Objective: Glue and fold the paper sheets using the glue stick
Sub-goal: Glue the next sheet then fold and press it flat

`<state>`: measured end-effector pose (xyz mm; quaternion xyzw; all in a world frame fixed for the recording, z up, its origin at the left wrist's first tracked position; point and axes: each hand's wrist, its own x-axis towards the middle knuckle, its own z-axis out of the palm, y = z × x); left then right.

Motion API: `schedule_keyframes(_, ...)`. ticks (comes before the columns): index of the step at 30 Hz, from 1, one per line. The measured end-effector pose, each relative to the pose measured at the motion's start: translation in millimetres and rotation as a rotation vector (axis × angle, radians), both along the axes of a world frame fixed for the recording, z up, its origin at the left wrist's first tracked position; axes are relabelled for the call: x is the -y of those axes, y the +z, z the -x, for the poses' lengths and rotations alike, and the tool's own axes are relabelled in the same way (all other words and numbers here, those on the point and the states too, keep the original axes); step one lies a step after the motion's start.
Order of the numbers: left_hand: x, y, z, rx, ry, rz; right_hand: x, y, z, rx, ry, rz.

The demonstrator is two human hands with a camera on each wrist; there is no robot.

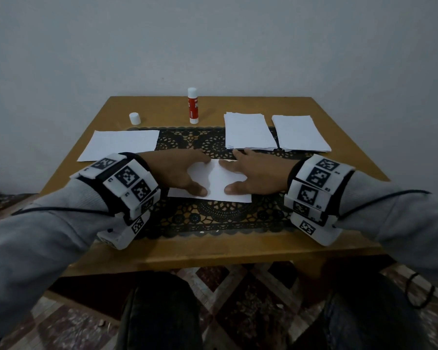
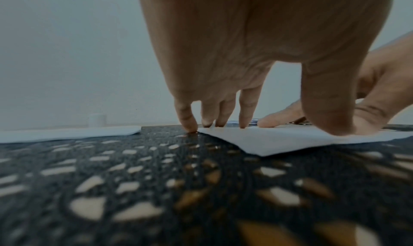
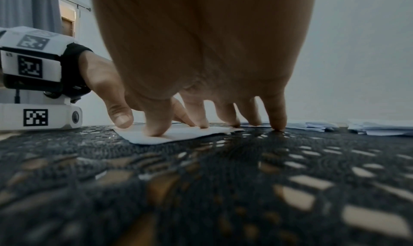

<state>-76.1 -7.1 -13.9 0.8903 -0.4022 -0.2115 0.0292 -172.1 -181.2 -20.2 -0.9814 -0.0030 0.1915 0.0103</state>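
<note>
A small folded white paper [image 1: 219, 184] lies on the black lace mat [image 1: 213, 218] in the middle of the table. My left hand [image 1: 185, 173] presses flat on its left half, fingers straight, thumb on the near edge. My right hand [image 1: 248, 174] presses its right half the same way. In the left wrist view the fingertips [image 2: 243, 124] stand on the paper [image 2: 279, 142]. In the right wrist view the thumb and fingers [image 3: 156, 128] press the paper [image 3: 178, 135]. The uncapped red and white glue stick [image 1: 193, 106] stands upright at the back.
The glue stick's white cap [image 1: 134, 118] sits at the back left. A single white sheet [image 1: 119, 145] lies at the left. Two stacks of white paper [image 1: 248, 131] [image 1: 299, 133] lie at the back right. The wooden table [image 1: 213, 251] stands against a pale wall.
</note>
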Motion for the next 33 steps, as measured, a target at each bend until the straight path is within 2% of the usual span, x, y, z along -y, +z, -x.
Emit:
schedule_keyframes(5, -1.2, 1.5, -2.1, 0.051, 0.015, -0.08, 0.8, -0.7, 0.9, -0.024, -0.045, 0.048)
schedule_keyframes(9, -3.0, 0.6, -5.4, 0.064, 0.054, -0.089, -0.2, 1.5, 2.7, -0.066, -0.011, 0.012)
schedule_keyframes(15, -0.8, 2.4, -4.5, 0.131, 0.066, -0.092, -1.5, 0.8, 2.6, -0.036, -0.028, 0.062)
schedule_keyframes(20, -1.8, 2.7, -5.1, -0.012, -0.038, -0.129, -1.2, 1.2, 2.5, -0.061, 0.026, 0.005)
schedule_keyframes(25, 0.9, 0.5, -3.6, 0.104, -0.008, -0.171, 0.7, 0.1, -1.3, 0.027, -0.013, 0.048)
schedule_keyframes(30, -0.5, 2.5, -2.5, 0.034, 0.001, -0.155, -0.8, 1.9, 1.3, 0.0, 0.006, 0.055)
schedule_keyframes(33, 1.0, 2.9, -1.2, 0.082, 0.002, -0.174, 0.7, 1.6, 0.0, 0.04, -0.008, 0.072)
